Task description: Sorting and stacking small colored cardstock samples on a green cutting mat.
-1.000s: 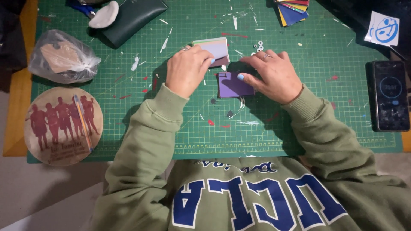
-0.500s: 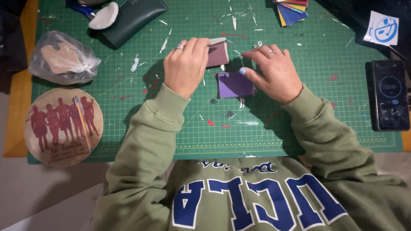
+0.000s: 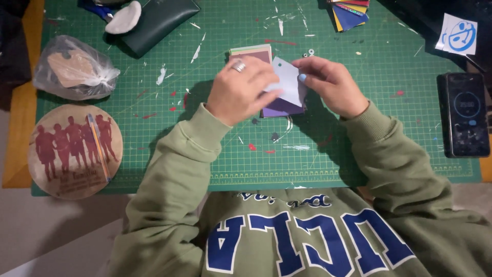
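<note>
Two hands pinch one pale lavender paper square [image 3: 288,81] near the frame's centre: left hand [image 3: 241,92] fingers curl over its left edge, right hand [image 3: 333,84] fingertips grip its right edge. It tilts above a purple folded piece [image 3: 281,107] on the green gridded cutting mat [image 3: 205,133], flat and matte.
</note>
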